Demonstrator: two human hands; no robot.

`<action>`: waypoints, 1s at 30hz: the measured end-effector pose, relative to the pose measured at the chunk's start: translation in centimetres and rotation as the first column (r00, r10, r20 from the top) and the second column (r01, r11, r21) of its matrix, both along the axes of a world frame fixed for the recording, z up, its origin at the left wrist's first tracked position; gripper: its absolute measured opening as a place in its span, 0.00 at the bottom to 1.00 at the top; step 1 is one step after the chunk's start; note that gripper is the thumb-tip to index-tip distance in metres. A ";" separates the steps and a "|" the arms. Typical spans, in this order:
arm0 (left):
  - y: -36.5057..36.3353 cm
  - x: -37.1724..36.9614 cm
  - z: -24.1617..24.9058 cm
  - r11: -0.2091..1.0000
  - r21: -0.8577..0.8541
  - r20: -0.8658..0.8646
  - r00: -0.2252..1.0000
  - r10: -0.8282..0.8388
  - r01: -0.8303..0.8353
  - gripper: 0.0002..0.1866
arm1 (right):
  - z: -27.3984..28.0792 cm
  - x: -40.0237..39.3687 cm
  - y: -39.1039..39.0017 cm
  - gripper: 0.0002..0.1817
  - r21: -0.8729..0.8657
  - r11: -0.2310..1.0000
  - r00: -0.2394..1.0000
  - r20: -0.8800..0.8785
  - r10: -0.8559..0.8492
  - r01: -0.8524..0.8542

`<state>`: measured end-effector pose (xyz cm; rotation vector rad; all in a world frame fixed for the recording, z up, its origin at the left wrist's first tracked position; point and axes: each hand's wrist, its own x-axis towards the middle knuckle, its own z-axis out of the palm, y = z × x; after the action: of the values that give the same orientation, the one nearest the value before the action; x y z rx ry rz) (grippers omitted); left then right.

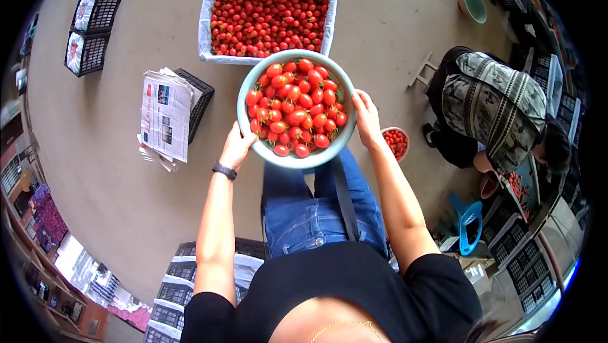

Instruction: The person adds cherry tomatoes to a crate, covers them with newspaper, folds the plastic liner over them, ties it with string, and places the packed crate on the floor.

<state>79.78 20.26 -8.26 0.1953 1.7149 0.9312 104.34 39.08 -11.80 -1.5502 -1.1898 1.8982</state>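
Note:
A round pale-green basin [246, 129] full of small red cherry tomatoes [294, 107] is held in front of my body. My left hand [237, 145] grips its rim at the lower left, and my right hand [366, 118] grips the rim on the right side. Parts of the fingers are hidden under the basin. Just beyond it stands a large crate [204, 29] lined with pale plastic, filled with more cherry tomatoes [269, 19]. The basin overlaps the near edge of that crate in view.
Folded newspapers [166, 115] lie over a black crate [201, 99] at the left. Two black crates [96, 51] stand farther back. A bucket of tomatoes [396, 143] sits right of my legs. At the right a person [494, 105] bends over a work surface beside a blue plastic stool [467, 226].

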 end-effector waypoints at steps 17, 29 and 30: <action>14.7 -25.5 -17.4 0.986 -0.126 0.078 0.992 -0.099 0.108 0.17 | -8.6 -20.6 7.5 0.15 -0.393 0.876 0.952 0.234 -0.199 0.280; 16.2 -32.1 -20.0 0.949 -0.260 0.065 0.984 -0.169 0.180 0.19 | -11.5 -28.3 7.2 0.16 -0.323 0.872 0.904 0.344 -0.254 0.368; 15.6 -32.0 -20.1 0.948 -0.285 0.051 0.989 -0.136 0.145 0.19 | -12.1 -28.5 6.6 0.16 -0.256 0.901 0.904 0.347 -0.252 0.349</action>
<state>47.77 35.91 -28.33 0.1075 1.7608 0.5687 75.84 45.68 -23.86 -2.1259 -0.7133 1.7379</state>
